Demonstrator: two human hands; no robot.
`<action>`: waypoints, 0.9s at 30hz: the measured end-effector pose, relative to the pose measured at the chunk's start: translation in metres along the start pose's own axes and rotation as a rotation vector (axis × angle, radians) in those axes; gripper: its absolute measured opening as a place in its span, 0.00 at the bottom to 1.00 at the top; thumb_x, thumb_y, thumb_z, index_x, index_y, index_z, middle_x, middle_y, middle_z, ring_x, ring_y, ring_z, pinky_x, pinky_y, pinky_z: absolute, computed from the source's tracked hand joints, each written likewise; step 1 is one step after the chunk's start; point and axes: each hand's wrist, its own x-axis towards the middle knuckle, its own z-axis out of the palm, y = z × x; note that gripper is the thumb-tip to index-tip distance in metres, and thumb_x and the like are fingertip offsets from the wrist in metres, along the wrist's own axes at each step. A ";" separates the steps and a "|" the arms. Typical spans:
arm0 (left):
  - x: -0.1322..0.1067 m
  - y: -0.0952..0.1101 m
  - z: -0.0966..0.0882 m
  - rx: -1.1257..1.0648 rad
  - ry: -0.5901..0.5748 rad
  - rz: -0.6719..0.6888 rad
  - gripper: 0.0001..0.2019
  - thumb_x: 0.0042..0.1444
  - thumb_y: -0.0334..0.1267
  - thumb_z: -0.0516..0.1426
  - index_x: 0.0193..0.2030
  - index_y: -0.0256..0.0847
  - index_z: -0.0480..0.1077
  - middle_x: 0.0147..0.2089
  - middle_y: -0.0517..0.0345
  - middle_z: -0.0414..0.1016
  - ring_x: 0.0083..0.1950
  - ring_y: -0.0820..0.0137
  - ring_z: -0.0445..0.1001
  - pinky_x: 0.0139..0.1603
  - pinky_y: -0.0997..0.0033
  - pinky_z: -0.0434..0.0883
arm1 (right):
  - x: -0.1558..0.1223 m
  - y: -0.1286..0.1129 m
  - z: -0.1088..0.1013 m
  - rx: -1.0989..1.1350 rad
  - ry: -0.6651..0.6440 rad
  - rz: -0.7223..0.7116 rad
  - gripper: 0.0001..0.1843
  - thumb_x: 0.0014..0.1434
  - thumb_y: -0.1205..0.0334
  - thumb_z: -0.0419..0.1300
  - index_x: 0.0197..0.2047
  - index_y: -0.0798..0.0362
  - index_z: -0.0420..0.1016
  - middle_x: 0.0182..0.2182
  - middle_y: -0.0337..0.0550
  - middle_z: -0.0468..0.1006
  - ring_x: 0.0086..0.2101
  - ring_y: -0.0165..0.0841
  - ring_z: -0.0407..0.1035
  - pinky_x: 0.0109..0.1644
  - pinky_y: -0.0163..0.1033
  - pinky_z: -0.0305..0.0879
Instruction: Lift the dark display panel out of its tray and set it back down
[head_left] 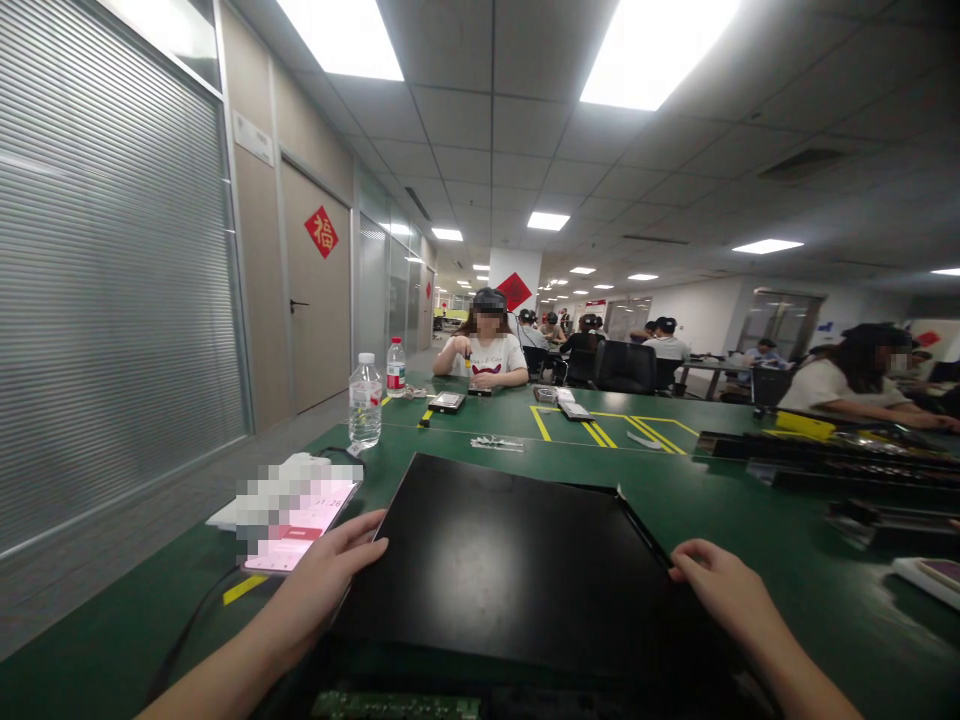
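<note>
At the bottom of the frame, a circuit board shows. Just above it, in the lower centre, is the black panel. The left hand is clamped on its left edge; the right hand is pinched on its right edge. At lower left a phone lies, and behind it a bottle stands. Near the centre, beyond a drive, a person sits at the table.
</note>
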 end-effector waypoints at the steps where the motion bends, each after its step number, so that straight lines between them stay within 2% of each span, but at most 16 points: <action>1: 0.000 0.000 -0.001 0.036 0.020 0.012 0.27 0.42 0.36 0.61 0.52 0.36 0.66 0.49 0.45 0.75 0.49 0.55 0.72 0.48 0.59 0.69 | 0.000 0.000 0.000 0.001 0.003 -0.004 0.11 0.47 0.56 0.51 0.28 0.48 0.73 0.27 0.38 0.79 0.29 0.36 0.69 0.32 0.39 0.58; 6: 0.004 0.000 -0.007 0.341 0.156 0.150 0.19 0.38 0.36 0.62 0.41 0.37 0.73 0.57 0.47 0.66 0.58 0.54 0.63 0.58 0.59 0.59 | -0.001 -0.001 0.002 0.015 0.017 -0.002 0.11 0.47 0.56 0.52 0.27 0.48 0.73 0.25 0.38 0.79 0.29 0.36 0.69 0.32 0.38 0.58; 9: 0.006 -0.002 -0.009 0.496 0.200 0.183 0.16 0.37 0.35 0.61 0.37 0.38 0.75 0.58 0.49 0.64 0.60 0.55 0.59 0.60 0.62 0.55 | -0.003 -0.003 0.002 0.010 0.027 -0.006 0.11 0.47 0.56 0.52 0.27 0.48 0.73 0.25 0.38 0.78 0.29 0.36 0.69 0.31 0.38 0.58; 15: 0.019 -0.019 -0.022 0.682 0.115 0.247 0.17 0.39 0.36 0.58 0.40 0.36 0.74 0.57 0.45 0.63 0.60 0.56 0.60 0.58 0.63 0.57 | -0.003 -0.003 0.001 0.024 0.020 -0.008 0.11 0.47 0.55 0.51 0.28 0.48 0.73 0.26 0.38 0.78 0.31 0.36 0.69 0.32 0.37 0.58; 18: 0.026 -0.027 -0.028 0.750 0.121 0.268 0.19 0.38 0.37 0.58 0.40 0.36 0.74 0.59 0.44 0.60 0.60 0.56 0.59 0.59 0.61 0.57 | -0.002 -0.001 0.002 0.043 0.025 -0.012 0.11 0.46 0.55 0.52 0.28 0.48 0.73 0.25 0.38 0.79 0.31 0.37 0.69 0.33 0.37 0.58; 22: 0.028 -0.029 -0.029 0.794 0.115 0.257 0.19 0.38 0.38 0.57 0.40 0.36 0.74 0.59 0.45 0.60 0.62 0.55 0.57 0.59 0.60 0.56 | 0.001 0.002 0.004 0.060 0.029 -0.018 0.11 0.46 0.54 0.52 0.28 0.48 0.72 0.25 0.39 0.79 0.31 0.37 0.69 0.33 0.38 0.58; 27: 0.024 -0.027 -0.025 0.798 0.114 0.238 0.19 0.37 0.37 0.57 0.39 0.35 0.74 0.59 0.42 0.60 0.60 0.53 0.58 0.59 0.59 0.56 | 0.004 0.006 0.005 0.097 0.018 0.010 0.13 0.47 0.53 0.51 0.32 0.49 0.71 0.25 0.39 0.79 0.30 0.37 0.69 0.33 0.38 0.57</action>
